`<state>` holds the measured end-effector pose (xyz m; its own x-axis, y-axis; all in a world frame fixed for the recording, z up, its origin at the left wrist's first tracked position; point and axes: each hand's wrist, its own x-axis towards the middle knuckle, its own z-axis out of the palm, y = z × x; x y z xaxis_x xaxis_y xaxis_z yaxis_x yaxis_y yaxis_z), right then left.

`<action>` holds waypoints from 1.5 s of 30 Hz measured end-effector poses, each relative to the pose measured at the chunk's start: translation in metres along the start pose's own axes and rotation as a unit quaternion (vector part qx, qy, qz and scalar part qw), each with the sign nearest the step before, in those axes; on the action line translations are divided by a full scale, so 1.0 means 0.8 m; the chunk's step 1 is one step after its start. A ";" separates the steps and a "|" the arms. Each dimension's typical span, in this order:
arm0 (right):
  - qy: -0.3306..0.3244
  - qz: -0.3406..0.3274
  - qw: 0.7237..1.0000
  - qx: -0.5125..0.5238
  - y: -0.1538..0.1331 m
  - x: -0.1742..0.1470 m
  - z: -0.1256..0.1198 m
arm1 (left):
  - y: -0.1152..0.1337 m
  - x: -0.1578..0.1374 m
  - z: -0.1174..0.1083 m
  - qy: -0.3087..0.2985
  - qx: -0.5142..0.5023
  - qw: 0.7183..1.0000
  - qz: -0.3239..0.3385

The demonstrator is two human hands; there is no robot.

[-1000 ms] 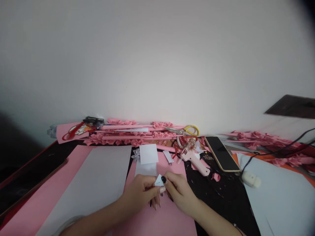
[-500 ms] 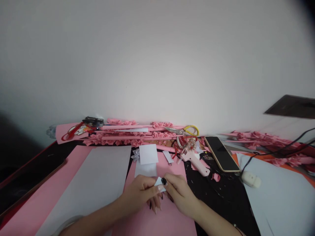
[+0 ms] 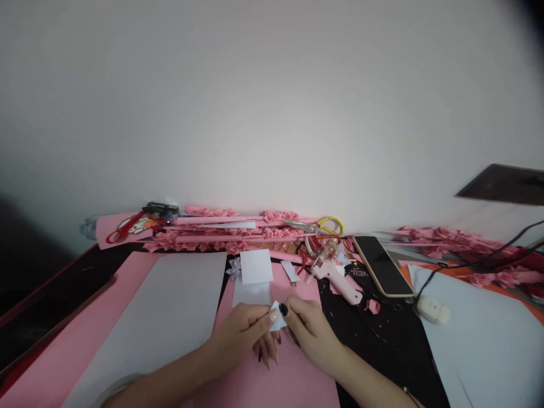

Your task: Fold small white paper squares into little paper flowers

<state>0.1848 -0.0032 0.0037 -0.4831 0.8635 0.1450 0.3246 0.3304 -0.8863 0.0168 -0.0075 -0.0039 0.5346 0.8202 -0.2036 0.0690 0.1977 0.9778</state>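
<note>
Between my two hands is a small piece of white paper [image 3: 277, 322], held above a pink sheet [image 3: 272, 379]. My left hand [image 3: 246, 331] pinches its left side, thumb on top, while the other fingers hang below. On the right side, my right hand [image 3: 308, 331] grips the paper with a dark-nailed thumb near its upper edge. Parts of the paper are covered by both thumbs. Just beyond the hands lie white paper squares [image 3: 256, 266], with a folded white paper flower [image 3: 233, 267] at their left and a small white strip [image 3: 290, 271] at their right.
A pink glue gun [image 3: 338, 277], a phone [image 3: 382, 266] and yellow-handled scissors [image 3: 318, 226] lie toward the back. Pink paper flower stems [image 3: 238, 235] line the wall. Large white sheets lie left [image 3: 170, 317] and right [image 3: 488, 340], with a white plug-like block [image 3: 433, 310] and cable.
My left thumb has shifted up and slightly left on the paper, and the paper has turned a little between my fingers. The things on the table have not moved.
</note>
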 end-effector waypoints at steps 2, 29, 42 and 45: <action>0.002 0.002 1.000 -0.023 0.001 0.000 0.000 | 0.002 -0.001 0.001 0.005 0.022 1.000 0.002; 0.018 -0.038 0.996 -0.080 -0.006 -0.001 0.000 | 0.003 -0.008 0.002 0.076 0.248 0.963 0.069; -0.061 -0.066 0.995 -0.049 -0.008 0.000 0.001 | 0.005 -0.012 0.005 0.015 0.284 0.944 0.169; -0.019 -0.043 0.998 -0.042 -0.004 0.000 0.000 | 0.005 -0.010 0.002 0.022 0.220 0.969 0.110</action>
<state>0.1836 -0.0041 0.0062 -0.5418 0.8163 0.2004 0.3467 0.4342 -0.8314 0.0141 -0.0143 0.0020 0.5413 0.8406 0.0195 0.3157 -0.2246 0.9219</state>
